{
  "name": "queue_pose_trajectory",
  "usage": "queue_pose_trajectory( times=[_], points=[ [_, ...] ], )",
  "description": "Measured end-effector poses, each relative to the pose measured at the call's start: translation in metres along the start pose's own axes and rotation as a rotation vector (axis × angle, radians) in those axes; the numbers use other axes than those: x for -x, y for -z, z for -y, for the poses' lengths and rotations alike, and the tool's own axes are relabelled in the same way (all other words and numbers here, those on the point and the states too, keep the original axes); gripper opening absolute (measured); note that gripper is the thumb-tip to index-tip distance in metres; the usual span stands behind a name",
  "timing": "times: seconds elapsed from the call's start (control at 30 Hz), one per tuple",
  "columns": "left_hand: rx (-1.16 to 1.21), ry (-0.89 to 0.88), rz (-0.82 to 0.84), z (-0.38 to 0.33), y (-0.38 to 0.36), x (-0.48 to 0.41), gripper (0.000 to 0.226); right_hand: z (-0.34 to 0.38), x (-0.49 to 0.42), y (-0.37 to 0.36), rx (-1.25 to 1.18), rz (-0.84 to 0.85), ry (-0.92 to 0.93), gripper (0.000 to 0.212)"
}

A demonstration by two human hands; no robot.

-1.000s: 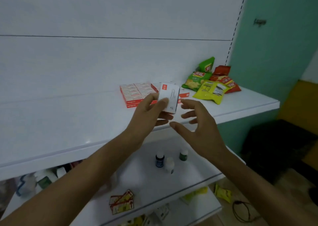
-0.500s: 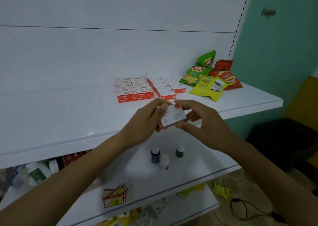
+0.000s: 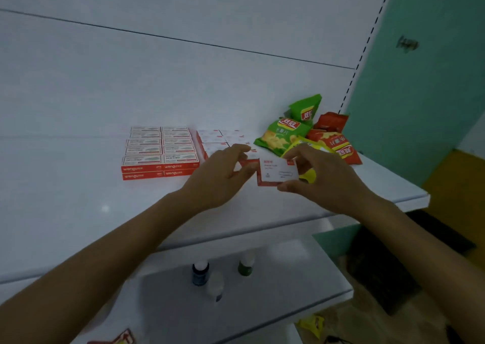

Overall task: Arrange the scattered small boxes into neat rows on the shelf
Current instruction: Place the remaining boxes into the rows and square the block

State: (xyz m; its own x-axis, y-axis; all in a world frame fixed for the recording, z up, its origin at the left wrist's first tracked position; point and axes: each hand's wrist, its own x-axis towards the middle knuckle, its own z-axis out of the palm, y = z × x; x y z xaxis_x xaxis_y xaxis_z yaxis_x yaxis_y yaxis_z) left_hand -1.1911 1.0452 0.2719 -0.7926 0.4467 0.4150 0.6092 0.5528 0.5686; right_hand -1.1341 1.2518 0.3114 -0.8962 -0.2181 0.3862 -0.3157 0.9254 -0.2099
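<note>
A small white-and-red box (image 3: 278, 172) is pinched in my right hand (image 3: 322, 181), thumb under it and fingers over its top. My left hand (image 3: 220, 178) touches the box's left end with thumb and fingertips. The box hangs flat just above the white shelf (image 3: 78, 199), right in front of a group of similar white boxes (image 3: 219, 137), which my left hand partly hides. To the left stands a neat two-layer block of red-and-white boxes (image 3: 160, 155) in two columns.
Green snack bags (image 3: 284, 134), red snack bags (image 3: 334, 144) and a yellow bag (image 3: 305, 144) lie at the shelf's right end, close behind my right hand. Three small bottles (image 3: 200, 273) stand on the lower shelf. A green wall (image 3: 420, 94) bounds the right side.
Both hands carried the box from the shelf's front edge up and inward, to just in front of the white boxes. It now lies flat instead of upright.
</note>
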Motion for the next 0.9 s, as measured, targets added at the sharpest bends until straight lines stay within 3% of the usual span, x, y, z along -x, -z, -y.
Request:
queue_pose_trajectory(
  times=[0.1, 0.23, 0.47, 0.67, 0.9],
  points=[
    [-0.351, 0.049, 0.110, 0.024, -0.012, -0.017, 0.059, -0.027, -0.017, -0.014, 0.054, 0.036, -0.014, 0.051],
    [-0.536, 0.033, 0.173, 0.041, -0.024, -0.017, 0.068, -0.051, -0.044, -0.034, 0.091, 0.121, -0.010, 0.051],
    [-0.500, 0.068, 0.218, 0.047, -0.024, -0.017, 0.101, -0.057, -0.090, -0.062, 0.018, 0.281, 0.085, 0.052],
    [-0.476, 0.155, 0.226, 0.035, -0.029, -0.020, 0.097, -0.068, -0.104, -0.066, -0.085, 0.309, 0.162, 0.058],
    [-0.408, 0.152, 0.073, 0.033, -0.034, -0.016, 0.078, -0.062, -0.089, -0.074, -0.085, 0.203, 0.175, 0.062]
  ],
)
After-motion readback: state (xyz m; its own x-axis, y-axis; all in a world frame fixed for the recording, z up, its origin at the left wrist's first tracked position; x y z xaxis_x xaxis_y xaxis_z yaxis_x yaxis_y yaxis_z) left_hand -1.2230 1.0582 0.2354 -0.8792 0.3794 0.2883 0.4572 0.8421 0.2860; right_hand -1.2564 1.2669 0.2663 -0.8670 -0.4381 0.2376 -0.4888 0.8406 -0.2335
